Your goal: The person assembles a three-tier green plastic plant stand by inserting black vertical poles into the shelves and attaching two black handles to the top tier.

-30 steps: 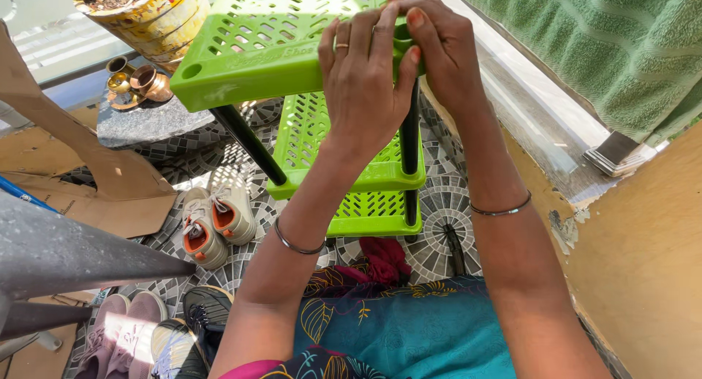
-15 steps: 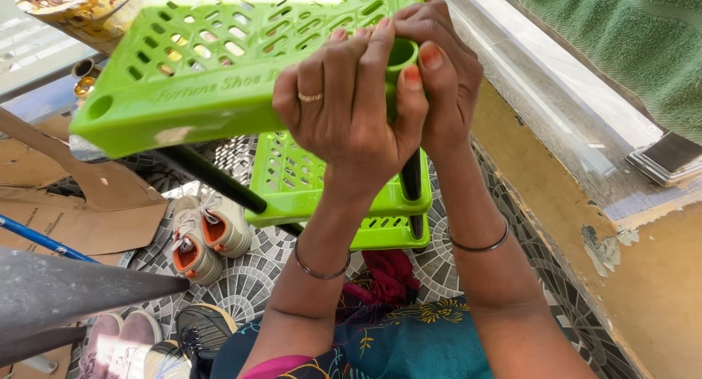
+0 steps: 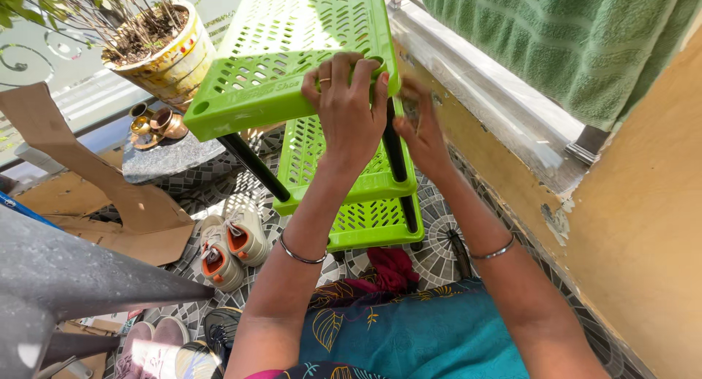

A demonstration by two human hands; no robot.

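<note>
Up in the far left corner a yellow patterned flower pot [image 3: 164, 61] stands with bare twigs and a few green leaves rising from dry soil. Just below it, small brass vessels [image 3: 150, 123] sit on a grey stone slab [image 3: 164, 160]. Brown cardboard pieces [image 3: 95, 196] lie spread over the patterned mosaic floor [image 3: 439, 251]. A pair of white sneakers with orange insides [image 3: 230, 244] rests side by side near the cardboard. On the right, a green towel [image 3: 578, 43] hangs over a metal railing [image 3: 504, 112], beside a yellow wall [image 3: 643, 233] with chipped paint.
</note>
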